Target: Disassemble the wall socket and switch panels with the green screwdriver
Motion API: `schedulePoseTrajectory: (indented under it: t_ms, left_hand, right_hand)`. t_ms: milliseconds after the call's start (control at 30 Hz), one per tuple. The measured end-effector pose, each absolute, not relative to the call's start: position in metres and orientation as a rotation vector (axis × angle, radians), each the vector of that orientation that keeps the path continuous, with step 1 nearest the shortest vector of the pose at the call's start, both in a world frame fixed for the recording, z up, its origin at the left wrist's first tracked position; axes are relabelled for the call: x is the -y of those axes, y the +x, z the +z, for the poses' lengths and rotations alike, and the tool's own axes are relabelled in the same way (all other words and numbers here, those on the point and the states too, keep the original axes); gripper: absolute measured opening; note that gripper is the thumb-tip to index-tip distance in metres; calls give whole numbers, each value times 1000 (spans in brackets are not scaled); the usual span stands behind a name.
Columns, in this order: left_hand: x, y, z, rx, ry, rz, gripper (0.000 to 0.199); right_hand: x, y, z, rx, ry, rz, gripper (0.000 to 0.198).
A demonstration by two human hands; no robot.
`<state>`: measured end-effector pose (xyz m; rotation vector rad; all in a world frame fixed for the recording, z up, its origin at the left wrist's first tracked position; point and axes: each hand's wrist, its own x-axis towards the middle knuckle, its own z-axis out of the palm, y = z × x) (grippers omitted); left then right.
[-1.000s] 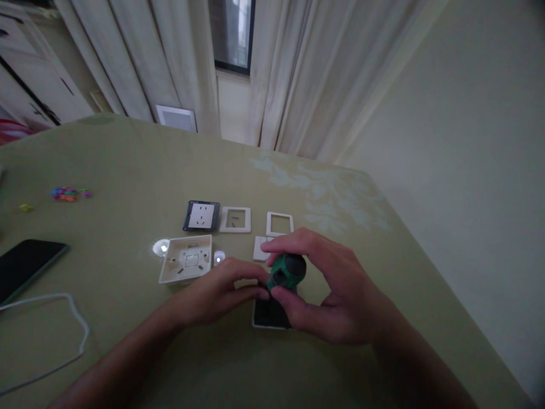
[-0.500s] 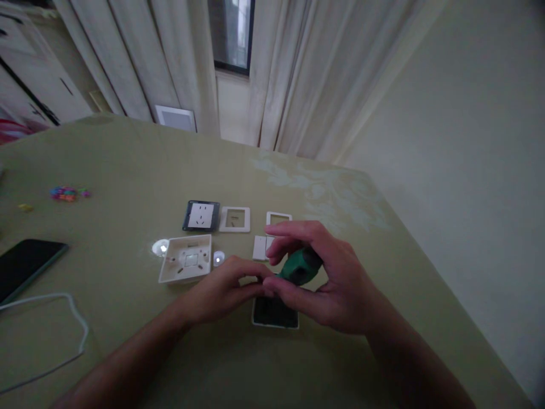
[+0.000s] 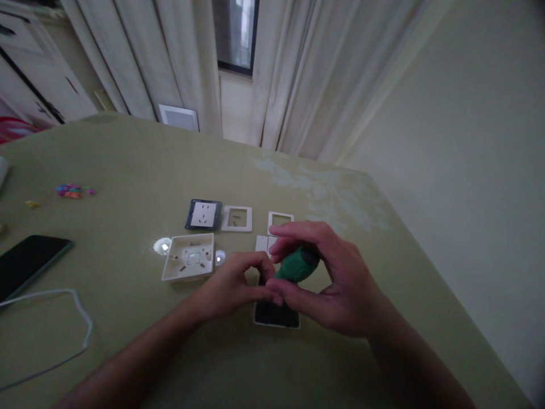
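Observation:
My right hand (image 3: 336, 278) grips the green handle of a screwdriver (image 3: 298, 264), tilted above a white-rimmed box with a black inside (image 3: 276, 316). The fingers of my left hand (image 3: 242, 284) are curled together at the front end of the screwdriver, over the box. What they pinch is hidden, and so is the screwdriver's tip. Just beyond my hands lie white switch panels (image 3: 261, 243) and a white frame (image 3: 281, 215), both partly covered by my right hand.
A white back box (image 3: 188, 271) stands left of my hands. Behind it lie a socket module (image 3: 204, 215) and another white frame (image 3: 237, 228) with small screws inside it. Further left are a phone (image 3: 32, 264), a white cable (image 3: 80, 312) and colourful small pieces (image 3: 70, 191).
My left index finger has risen and bent more, and its pinch has shifted slightly. The screwdriver handle has turned a little in my right hand. The view has shifted slightly.

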<state>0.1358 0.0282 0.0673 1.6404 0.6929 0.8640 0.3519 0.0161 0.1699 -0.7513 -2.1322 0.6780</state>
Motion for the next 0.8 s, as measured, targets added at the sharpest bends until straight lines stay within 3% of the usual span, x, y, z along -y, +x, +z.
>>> schedulePoseTrajectory:
  t_ms: [133, 333, 467, 700, 800]
  left_hand:
    - [-29, 133, 70, -583, 1669, 782, 23]
    - [-30, 138, 64, -707, 1583, 928, 35]
    - [-29, 135, 67, -610, 1620, 809, 26]
    - [-28, 139, 63, -678, 1524, 923, 33]
    - [-28, 137, 64, -621, 1568, 863, 22]
  right_hand:
    - [-16, 352, 169, 2126, -763, 678, 55]
    - [-17, 352, 168, 2145, -723, 670, 58]
    - [-18, 351, 169, 2144, -750, 664, 54]
    - [-18, 351, 168, 2143, -738, 690, 54]
    - [-17, 351, 168, 2148, -752, 676, 52]
